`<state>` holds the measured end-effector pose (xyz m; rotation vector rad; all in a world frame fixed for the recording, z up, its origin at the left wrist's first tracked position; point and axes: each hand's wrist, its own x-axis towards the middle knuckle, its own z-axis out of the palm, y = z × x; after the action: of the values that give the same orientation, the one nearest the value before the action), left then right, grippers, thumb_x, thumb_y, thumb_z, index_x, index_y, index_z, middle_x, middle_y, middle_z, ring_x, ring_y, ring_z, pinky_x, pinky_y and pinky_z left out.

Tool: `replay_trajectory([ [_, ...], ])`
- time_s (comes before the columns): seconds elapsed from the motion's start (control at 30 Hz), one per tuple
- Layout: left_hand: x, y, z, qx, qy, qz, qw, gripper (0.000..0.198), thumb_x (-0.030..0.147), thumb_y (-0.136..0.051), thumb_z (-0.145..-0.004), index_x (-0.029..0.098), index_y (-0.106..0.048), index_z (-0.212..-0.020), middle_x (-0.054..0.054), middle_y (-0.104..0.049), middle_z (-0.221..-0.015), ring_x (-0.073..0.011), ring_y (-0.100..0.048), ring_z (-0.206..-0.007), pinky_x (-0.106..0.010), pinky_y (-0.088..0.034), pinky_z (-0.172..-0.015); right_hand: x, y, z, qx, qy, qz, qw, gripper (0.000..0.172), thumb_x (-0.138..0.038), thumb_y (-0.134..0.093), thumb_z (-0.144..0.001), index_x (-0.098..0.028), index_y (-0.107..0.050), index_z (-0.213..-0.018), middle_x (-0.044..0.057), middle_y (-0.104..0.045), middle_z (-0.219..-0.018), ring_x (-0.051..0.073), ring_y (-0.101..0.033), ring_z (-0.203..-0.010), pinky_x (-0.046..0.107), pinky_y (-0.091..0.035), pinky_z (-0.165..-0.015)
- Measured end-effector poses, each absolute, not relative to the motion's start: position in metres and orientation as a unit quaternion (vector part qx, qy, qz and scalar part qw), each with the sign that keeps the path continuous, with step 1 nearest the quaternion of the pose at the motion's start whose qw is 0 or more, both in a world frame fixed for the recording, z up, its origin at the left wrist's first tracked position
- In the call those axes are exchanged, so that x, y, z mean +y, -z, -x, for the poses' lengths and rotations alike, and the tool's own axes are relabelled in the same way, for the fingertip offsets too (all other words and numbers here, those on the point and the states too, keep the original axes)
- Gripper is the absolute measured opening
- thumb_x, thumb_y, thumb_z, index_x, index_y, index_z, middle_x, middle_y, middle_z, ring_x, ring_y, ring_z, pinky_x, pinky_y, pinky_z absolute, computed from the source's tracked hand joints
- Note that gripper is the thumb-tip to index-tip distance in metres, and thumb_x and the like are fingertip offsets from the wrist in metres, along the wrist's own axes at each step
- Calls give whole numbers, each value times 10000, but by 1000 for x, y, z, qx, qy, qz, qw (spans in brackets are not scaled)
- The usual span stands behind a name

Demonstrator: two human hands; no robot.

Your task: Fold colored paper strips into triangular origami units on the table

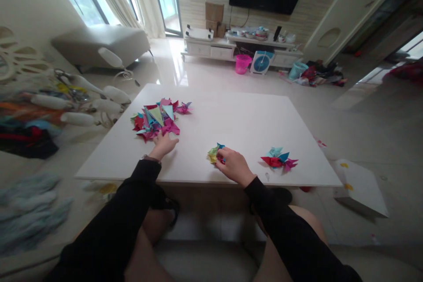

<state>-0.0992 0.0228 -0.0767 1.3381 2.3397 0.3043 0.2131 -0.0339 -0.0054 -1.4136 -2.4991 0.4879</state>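
A white low table (238, 119) stands in front of me. My left hand (162, 144) reaches to the near edge of a pile of folded coloured paper pieces (156, 120) at the table's left; its fingers touch the pile, and whether they grip a piece is unclear. My right hand (234, 165) rests near the front edge, fingers closed on a small folded piece of yellow, green and blue paper (214, 153). To its right lies a small cluster of red, teal and magenta folded pieces (279, 159).
A white box (360, 187) lies on the floor by the table's right corner. White chair parts and coloured cloth (66, 105) crowd the left side. A TV cabinet (231, 46), pink bin (242, 63) and fan (261, 61) stand at the back wall.
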Motion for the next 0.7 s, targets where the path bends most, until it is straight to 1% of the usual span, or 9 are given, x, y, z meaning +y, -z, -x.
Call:
replay_trajectory([
  [0.07, 22, 80, 103, 843, -119, -473, 227, 789, 443, -592, -798, 51, -459, -1469, -294, -146, -1641, -509, -110, -1508, -604, -138, -1180, -34, 4, -212, -853, -164, 484, 109, 74, -284, -598, -908, -233, -650, -921, 28, -683, -983, 167, -615, -794, 260, -339, -640],
  [0.13, 22, 83, 105, 838, -131, -476, 232, 786, 463, -548, -820, 51, -443, -1482, -279, -123, -1653, -485, -84, -1521, -580, -111, -1191, -35, 2, -211, -852, -164, 485, 104, 74, -278, -595, -906, -235, -652, -919, 28, -682, -974, 170, -616, -793, 261, -341, -635],
  [0.2, 23, 84, 106, 833, -144, -479, 238, 763, 481, -506, -839, 70, -449, -1479, -259, -139, -1657, -457, -92, -1529, -564, -95, -1198, -35, 2, -212, -852, -166, 486, 102, 71, -273, -591, -905, -238, -653, -911, 27, -682, -969, 170, -615, -791, 259, -343, -634],
  [0.3, 24, 86, 108, 831, -160, -473, 246, 737, 484, -511, -829, 87, -483, -1450, -253, -188, -1648, -446, -128, -1526, -563, -94, -1198, -36, 1, -213, -852, -167, 485, 106, 67, -278, -594, -902, -240, -649, -901, 25, -681, -964, 171, -615, -787, 260, -338, -628],
  [0.43, 25, 87, 111, 829, -175, -465, 256, 726, 451, -528, -812, 84, -478, -1436, -240, -196, -1653, -440, -123, -1529, -562, -118, -1201, -36, 2, -215, -852, -167, 484, 111, 58, -274, -603, -898, -237, -645, -881, 19, -683, -952, 168, -616, -786, 260, -334, -624],
  [0.57, 24, 89, 114, 827, -191, -461, 258, 662, 410, -554, -790, 136, -522, -1392, -208, -236, -1648, -436, -163, -1517, -570, -171, -1183, -36, 2, -215, -852, -166, 484, 113, 76, -278, -592, -909, -234, -643, -872, 20, -684, -944, 164, -612, -780, 257, -334, -620],
  [0.63, 23, 89, 115, 828, -191, -461, 256, 631, 411, -543, -800, 144, -536, -1372, -209, -278, -1627, -418, -190, -1510, -558, -194, -1175, -36, 3, -215, -852, -166, 484, 112, 82, -277, -588, -910, -234, -642, -867, 20, -684, -940, 163, -609, -776, 257, -332, -619],
  [0.7, 22, 88, 115, 826, -173, -481, 239, 593, 425, -547, -802, 145, -568, -1325, -219, -354, -1578, -415, -228, -1492, -551, -218, -1163, -36, 3, -214, -851, -166, 485, 111, 84, -276, -585, -910, -235, -641, -863, 18, -684, -935, 163, -605, -771, 256, -331, -620],
])
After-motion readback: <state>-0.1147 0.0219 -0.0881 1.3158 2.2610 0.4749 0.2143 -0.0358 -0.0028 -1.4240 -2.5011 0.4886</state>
